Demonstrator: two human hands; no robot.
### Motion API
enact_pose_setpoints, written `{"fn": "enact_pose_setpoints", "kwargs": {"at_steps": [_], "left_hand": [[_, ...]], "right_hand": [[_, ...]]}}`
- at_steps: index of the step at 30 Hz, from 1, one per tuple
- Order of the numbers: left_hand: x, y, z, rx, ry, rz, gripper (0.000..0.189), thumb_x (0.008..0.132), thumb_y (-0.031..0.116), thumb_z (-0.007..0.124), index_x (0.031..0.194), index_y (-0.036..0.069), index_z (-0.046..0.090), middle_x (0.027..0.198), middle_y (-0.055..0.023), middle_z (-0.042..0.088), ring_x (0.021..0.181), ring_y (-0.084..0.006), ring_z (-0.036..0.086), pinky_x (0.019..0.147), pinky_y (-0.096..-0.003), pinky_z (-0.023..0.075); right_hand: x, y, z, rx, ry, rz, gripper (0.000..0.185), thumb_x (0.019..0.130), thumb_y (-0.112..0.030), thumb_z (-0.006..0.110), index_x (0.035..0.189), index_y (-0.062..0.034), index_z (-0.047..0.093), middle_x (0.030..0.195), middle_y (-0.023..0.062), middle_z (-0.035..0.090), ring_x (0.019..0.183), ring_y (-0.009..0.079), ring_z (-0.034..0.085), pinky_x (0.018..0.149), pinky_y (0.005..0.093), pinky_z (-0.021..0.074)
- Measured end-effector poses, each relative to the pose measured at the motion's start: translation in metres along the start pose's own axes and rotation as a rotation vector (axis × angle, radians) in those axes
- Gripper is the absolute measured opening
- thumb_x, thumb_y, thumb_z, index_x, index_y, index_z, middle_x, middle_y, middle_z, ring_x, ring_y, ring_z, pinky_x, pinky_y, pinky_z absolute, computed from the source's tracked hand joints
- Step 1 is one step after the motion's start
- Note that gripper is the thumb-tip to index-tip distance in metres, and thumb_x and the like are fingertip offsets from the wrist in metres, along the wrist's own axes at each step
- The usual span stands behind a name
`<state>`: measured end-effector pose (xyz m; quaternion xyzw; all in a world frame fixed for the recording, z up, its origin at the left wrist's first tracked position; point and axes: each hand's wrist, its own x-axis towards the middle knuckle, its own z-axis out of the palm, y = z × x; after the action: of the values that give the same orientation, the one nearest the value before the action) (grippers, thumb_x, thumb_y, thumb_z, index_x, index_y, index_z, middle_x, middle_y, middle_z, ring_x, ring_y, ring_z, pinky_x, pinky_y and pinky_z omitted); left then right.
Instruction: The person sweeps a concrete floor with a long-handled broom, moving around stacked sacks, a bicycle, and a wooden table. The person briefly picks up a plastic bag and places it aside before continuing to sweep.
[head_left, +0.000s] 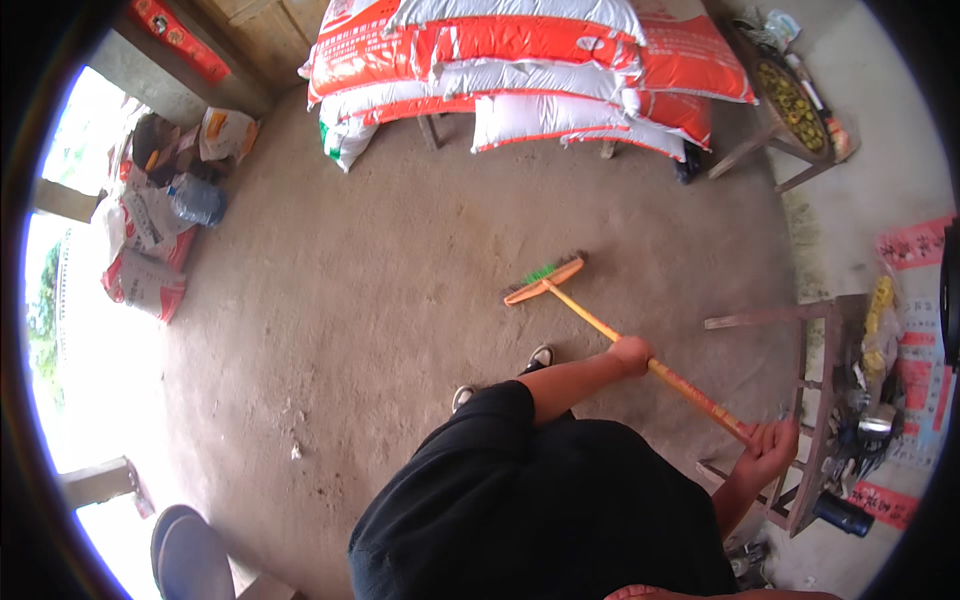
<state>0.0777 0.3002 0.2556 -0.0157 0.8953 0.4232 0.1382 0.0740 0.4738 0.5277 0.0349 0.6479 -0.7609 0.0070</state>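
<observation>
A push broom with an orange head (546, 283) and green and dark bristles rests on the concrete floor (360, 247) in front of me. Its orange-yellow handle slants down to the right across my front. My left hand (632, 355) is closed around the middle of the handle. Near the handle's upper end, my right hand (766, 444) grips it beside a wooden rack. Part of another bare arm or skin (645, 592) shows at the bottom edge; whose it is I cannot tell. Small light scraps (295, 451) lie on the floor at the left.
Red and white filled sacks (525, 45) are stacked on wooden supports ahead. Bags and a clear plastic jug (197, 200) stand at the left. A basket of green produce (791, 105) sits on a stool at the right. A wooden rack (817, 375) stands close by my right hand.
</observation>
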Motion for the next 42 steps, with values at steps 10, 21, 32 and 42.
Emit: {"fn": "enact_pose_setpoints", "kwargs": {"at_steps": [10, 21, 32, 42], "left_hand": [[-0.119, -0.189, -0.046, 0.110, -0.027, -0.643, 0.016, 0.076, 0.023, 0.059, 0.086, 0.015, 0.069, 0.092, -0.0109, 0.067, 0.088, -0.0297, 0.064, 0.075, -0.0414, 0.0514], [0.019, -0.101, -0.112, 0.123, 0.074, -0.337, 0.013, 0.073, 0.017, 0.059, 0.079, 0.011, 0.068, 0.077, -0.0122, 0.066, 0.077, -0.0314, 0.065, 0.068, -0.0429, 0.0517], [0.048, -0.193, -0.189, -0.060, 0.259, -0.356, 0.010, 0.074, 0.016, 0.059, 0.078, 0.013, 0.067, 0.079, -0.0113, 0.065, 0.079, -0.0320, 0.064, 0.068, -0.0427, 0.0510], [-0.155, -0.345, -0.230, 0.064, 0.348, -0.747, 0.012, 0.073, 0.016, 0.059, 0.077, 0.011, 0.069, 0.081, -0.0113, 0.067, 0.084, -0.0313, 0.064, 0.074, -0.0422, 0.0512]], "right_hand": [[0.052, 0.172, 0.112, 0.137, -0.359, 0.529, 0.034, 0.086, -0.010, 0.047, 0.056, -0.0154, 0.031, 0.046, -0.0041, 0.025, 0.037, 0.0077, 0.024, 0.043, 0.0311, 0.0351], [0.140, 0.075, 0.099, 0.212, -0.288, 0.138, 0.041, 0.092, -0.020, 0.043, 0.055, -0.0177, 0.027, 0.044, -0.0050, 0.023, 0.036, 0.0064, 0.019, 0.041, 0.0248, 0.0251], [0.171, 0.095, 0.262, 0.142, -0.375, 0.226, 0.041, 0.092, -0.018, 0.043, 0.056, -0.0177, 0.025, 0.046, -0.0047, 0.022, 0.036, 0.0061, 0.020, 0.039, 0.0249, 0.0219], [0.068, 0.219, 0.401, 0.096, -0.690, 0.559, 0.032, 0.086, -0.009, 0.047, 0.057, -0.0148, 0.034, 0.044, -0.0042, 0.026, 0.037, 0.0086, 0.026, 0.049, 0.0325, 0.0399]]}}
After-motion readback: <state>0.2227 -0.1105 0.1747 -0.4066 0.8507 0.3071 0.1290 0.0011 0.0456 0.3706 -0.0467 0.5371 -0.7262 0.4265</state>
